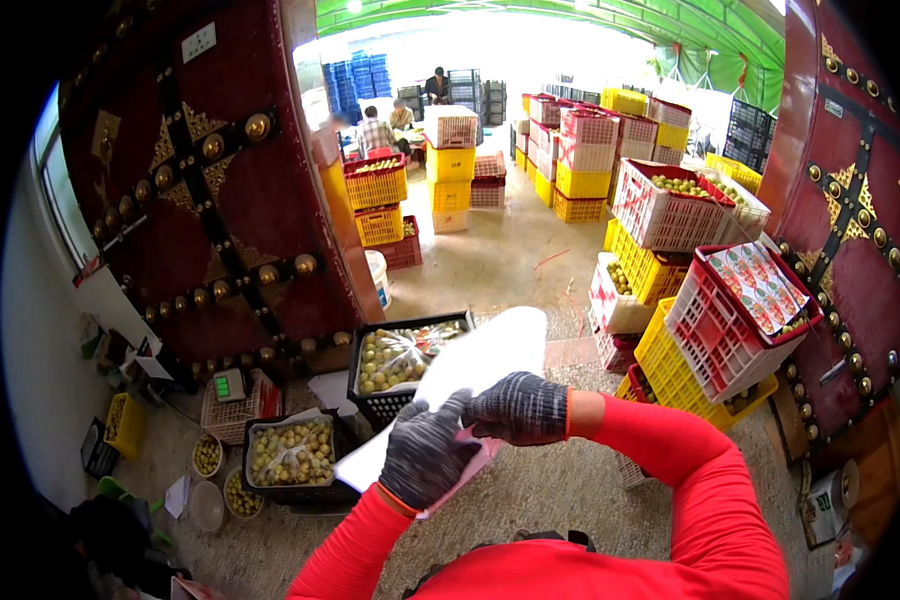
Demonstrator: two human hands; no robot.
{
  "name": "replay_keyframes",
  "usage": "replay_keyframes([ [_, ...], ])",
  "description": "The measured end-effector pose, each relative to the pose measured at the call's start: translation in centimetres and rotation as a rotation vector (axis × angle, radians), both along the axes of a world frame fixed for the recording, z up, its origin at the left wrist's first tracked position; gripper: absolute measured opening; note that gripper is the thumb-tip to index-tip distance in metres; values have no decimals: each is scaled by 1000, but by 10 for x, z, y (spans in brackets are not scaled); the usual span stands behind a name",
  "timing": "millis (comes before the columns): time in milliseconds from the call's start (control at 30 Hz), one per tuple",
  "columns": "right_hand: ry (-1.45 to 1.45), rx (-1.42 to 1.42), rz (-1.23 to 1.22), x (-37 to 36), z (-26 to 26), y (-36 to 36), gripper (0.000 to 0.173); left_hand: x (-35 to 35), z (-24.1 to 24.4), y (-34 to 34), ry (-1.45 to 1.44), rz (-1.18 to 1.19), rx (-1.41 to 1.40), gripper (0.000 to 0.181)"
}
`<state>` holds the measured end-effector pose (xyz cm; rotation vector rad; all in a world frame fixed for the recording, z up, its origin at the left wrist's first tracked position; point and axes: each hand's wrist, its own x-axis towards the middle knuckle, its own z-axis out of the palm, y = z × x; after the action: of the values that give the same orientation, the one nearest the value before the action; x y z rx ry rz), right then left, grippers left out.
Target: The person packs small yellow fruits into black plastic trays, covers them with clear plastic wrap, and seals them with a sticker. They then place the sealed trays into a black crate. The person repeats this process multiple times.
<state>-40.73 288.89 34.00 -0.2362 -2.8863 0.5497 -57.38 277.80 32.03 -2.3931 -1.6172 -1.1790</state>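
Observation:
Both my hands wear dark grey knitted gloves with orange cuffs. Between them are white sheets of paper (506, 337), bent upward at the far end, with a pink layer (487, 456) showing underneath. My left hand (426, 454) grips the near side of the sheets, its thumb hidden from clear view. At the sheets' right side, my right hand (521, 409) pinches the paper, its fingertips close to the left hand. Just beyond the paper stands a black plastic crate (382, 406) of round yellow-green fruit under clear plastic film, partly hidden by the sheets.
Another black crate (300, 491) of fruit sits at the left, beside bowls (208, 456) and a digital scale (230, 385). Stacked crates (720, 337) rise at the right, a sheet of printed labels (757, 286) on top. Studded red doors (270, 217) flank the doorway; people (376, 133) sit beyond.

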Motion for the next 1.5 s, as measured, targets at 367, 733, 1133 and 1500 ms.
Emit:
replay_keyframes([
  [367,-190,-696,-129,-75,-152,28,26,-197,-29,-111,-421,77,-313,15],
  [733,-248,-291,54,-185,-43,-9,31,-280,-53,-168,-322,266,-325,63],
  [1133,532,232,-146,-265,-55,-76,21,-241,-115,-138,-995,324,-722,21],
  [1500,528,-303,-219,-297,-136,-169,21,-255,-140,-155,-929,294,-431,19],
])
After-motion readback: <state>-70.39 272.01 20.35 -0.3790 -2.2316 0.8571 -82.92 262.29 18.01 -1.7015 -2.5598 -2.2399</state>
